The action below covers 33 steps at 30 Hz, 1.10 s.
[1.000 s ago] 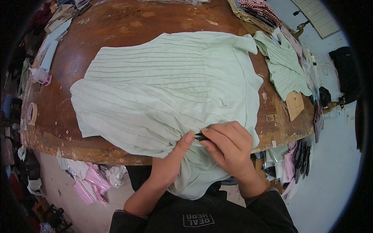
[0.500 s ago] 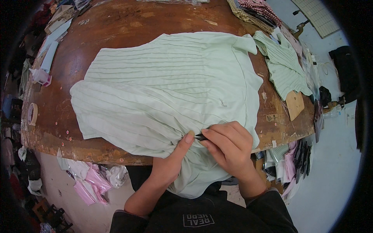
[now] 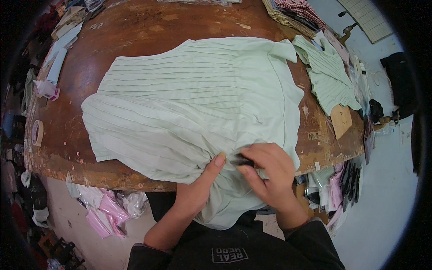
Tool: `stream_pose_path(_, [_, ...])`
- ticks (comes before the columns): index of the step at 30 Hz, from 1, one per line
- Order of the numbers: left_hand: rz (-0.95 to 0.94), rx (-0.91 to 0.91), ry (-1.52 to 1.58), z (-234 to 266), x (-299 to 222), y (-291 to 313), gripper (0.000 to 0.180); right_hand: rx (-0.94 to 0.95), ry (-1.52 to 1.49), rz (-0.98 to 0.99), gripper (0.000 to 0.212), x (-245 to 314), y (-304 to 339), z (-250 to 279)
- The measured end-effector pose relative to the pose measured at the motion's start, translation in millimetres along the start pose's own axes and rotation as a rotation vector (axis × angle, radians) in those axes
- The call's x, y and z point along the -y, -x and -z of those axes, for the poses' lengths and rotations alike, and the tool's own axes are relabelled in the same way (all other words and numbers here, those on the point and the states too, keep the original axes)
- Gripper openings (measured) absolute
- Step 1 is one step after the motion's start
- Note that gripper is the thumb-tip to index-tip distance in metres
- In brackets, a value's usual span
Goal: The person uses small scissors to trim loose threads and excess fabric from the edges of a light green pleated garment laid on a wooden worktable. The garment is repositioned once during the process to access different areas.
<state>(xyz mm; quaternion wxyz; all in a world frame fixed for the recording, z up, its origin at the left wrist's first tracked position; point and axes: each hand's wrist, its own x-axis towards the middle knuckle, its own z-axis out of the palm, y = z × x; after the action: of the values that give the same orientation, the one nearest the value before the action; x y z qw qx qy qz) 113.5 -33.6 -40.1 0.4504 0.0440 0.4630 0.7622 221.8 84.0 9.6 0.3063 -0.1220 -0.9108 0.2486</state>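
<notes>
A pale green pleated garment (image 3: 180, 81) lies spread over the table, its near part bunched and hanging over the front edge. My left hand (image 3: 200, 184) is closed on the gathered cloth, thumb on top. Just to its right, my right hand (image 3: 272, 173) pinches a small black pointed tool (image 3: 243, 160) between thumb and fingers. The tool is blurred by motion and its exact kind cannot be made out. Its tip is close to my left thumb, over the cloth. A short loose thread (image 3: 258, 119) lies on the garment farther up.
The brown wooden table (image 3: 148, 27) has a worn edge. On its left are a tape roll (image 3: 38, 132) and a small bottle (image 3: 47, 90). At right lie another green garment (image 3: 326, 72), a wooden piece (image 3: 341, 121) and folded checked cloth (image 3: 292, 15). Pink bagged items (image 3: 110, 209) sit below.
My right hand has drawn slightly right with the black tool, away from my left thumb, and its fingers have spread a little. My left hand and the garment stay almost still.
</notes>
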Motion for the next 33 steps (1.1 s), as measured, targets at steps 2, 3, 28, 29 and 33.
stream_pose_path(2, [-0.001, -0.015, 0.006, -0.2, -2.8, 1.5, 0.039, 0.052, -0.200, -0.216, 0.024, 14.6, 1.6, 11.8])
stream_pose_path(3, [-0.011, -0.026, -0.005, 0.5, -2.3, 1.5, 0.039, 0.111, -0.419, -0.412, 0.022, 18.0, 4.7, 14.3])
stream_pose_path(28, [-0.094, -0.018, -0.149, -1.1, -3.2, -0.7, 0.027, 0.277, -1.017, -0.952, 0.023, 2.2, 3.5, 7.6])
stream_pose_path(29, [-0.098, -0.018, -0.155, -0.8, -2.6, -0.7, 0.027, 0.276, -1.019, -0.953, 0.023, 2.0, 3.8, 7.5])
stream_pose_path(33, [-0.092, 0.000, -0.140, 0.7, -1.4, -0.6, 0.026, 0.272, -1.058, -0.986, 0.021, 1.0, 3.3, 6.4])
